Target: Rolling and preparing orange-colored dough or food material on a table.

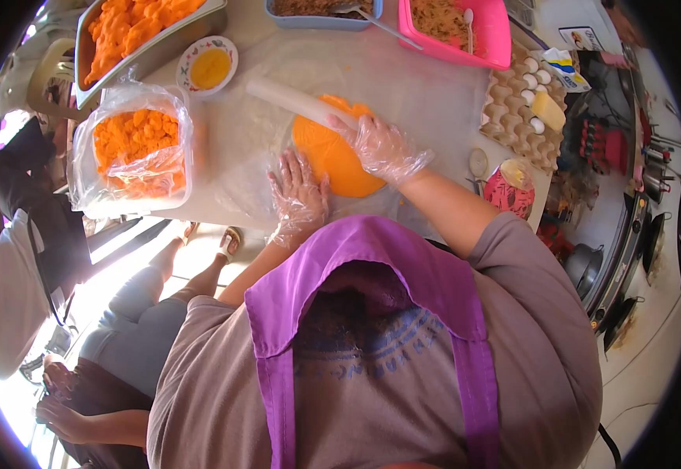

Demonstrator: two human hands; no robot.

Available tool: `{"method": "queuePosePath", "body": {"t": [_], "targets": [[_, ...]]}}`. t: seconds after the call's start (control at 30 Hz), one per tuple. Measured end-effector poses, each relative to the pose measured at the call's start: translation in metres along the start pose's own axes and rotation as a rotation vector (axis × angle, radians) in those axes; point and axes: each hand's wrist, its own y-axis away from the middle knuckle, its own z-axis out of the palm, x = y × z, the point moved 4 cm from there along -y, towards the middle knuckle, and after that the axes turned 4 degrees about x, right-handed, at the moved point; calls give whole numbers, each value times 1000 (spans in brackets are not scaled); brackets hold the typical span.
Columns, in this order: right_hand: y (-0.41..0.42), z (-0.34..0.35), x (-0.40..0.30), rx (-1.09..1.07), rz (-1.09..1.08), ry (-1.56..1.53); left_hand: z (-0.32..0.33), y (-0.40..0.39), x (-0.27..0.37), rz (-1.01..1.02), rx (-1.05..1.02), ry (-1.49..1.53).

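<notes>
A flattened round of orange dough lies on the table before me, seemingly with clear plastic sheeting about it. My right hand, in a clear disposable glove, grips one end of a white rolling pin. The pin slants across the dough's far part, its free end pointing to the upper left. My left hand, gloved the same way, rests flat with fingers spread at the dough's near left edge; it holds nothing.
Orange dough fills a plastic-lined tub at left and a metal pan. A patterned bowl holds yellow liquid. Filling sits in blue and pink containers with spoons. An egg tray stands right. Two people are at lower left.
</notes>
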Motion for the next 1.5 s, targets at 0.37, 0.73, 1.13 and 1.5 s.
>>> {"method": "queuePosePath", "body": {"t": [0.37, 0.73, 1.13, 1.5], "targets": [[-14, 3, 26, 77, -173, 13, -3, 1, 2, 5, -1, -17], [-35, -10, 53, -39, -316, -56, -7, 7, -2, 80, 155, 15], [-93, -12, -20, -7, -114, -232, 38, 53, 91, 989, -49, 93], [26, -21, -45, -160, -262, -263, 43, 29, 70, 739, -353, 202]]}}
